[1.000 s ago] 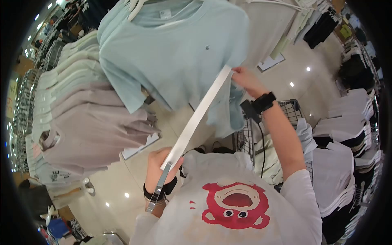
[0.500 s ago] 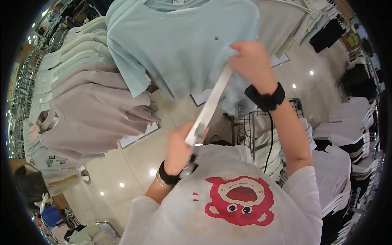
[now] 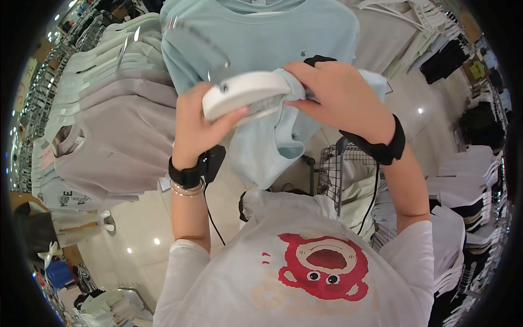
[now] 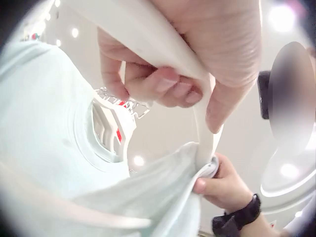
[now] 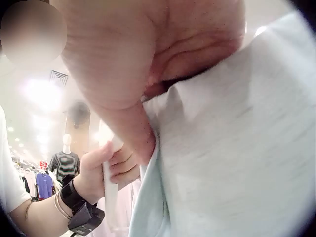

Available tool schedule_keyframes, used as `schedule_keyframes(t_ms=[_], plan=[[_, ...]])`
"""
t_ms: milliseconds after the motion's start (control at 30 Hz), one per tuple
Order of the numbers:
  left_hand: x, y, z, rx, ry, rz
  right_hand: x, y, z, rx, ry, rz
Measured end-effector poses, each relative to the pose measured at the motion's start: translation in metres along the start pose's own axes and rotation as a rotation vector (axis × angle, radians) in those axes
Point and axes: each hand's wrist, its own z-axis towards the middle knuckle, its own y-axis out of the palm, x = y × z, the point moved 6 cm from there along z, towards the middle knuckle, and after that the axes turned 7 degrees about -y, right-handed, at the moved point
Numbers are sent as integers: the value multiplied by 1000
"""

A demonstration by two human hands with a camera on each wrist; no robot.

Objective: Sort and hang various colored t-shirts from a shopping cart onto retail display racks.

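My left hand (image 3: 190, 125) grips a white clothes hanger (image 3: 245, 92) near its middle, the thumb lying along it. The hanger's hook blurs away above that hand. My right hand (image 3: 343, 92) pinches a light blue shirt (image 3: 253, 155) at the hanger's far end. In the left wrist view the hanger (image 4: 148, 39) runs under curled fingers, and its tip reaches into the cloth that my right hand (image 4: 227, 185) holds. The shirt (image 5: 237, 143) fills much of the right wrist view. Behind it, another light blue shirt (image 3: 234, 41) hangs on display.
At left stands a rack of pale pink and white shirts (image 3: 120, 141). A wire cart (image 3: 329, 177) with folded clothes is at front right. More white garments (image 3: 463, 174) hang along the right side. Tiled floor (image 3: 136, 234) shows between them.
My left hand has risen and moved its grip from the hanger's hook end to its body. The hanger has turned from edge-on and steep to nearly level. My hands have come closer together.
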Motion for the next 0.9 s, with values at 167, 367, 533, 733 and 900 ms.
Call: schedule_keyframes(t_ms=[167,367,533,733,900], plan=[[14,4,-50,716,78,230,13,11,2,127,186,76],[-3,97,-91,-129,166,615,24,-5,2,240,261,280],[-49,31,-80,-29,51,767,61,-17,-33,264,348,415],[-21,-36,-50,54,168,831,72,9,-68,153,420,931],[-8,-83,-34,111,276,820,73,15,-84,190,438,964]])
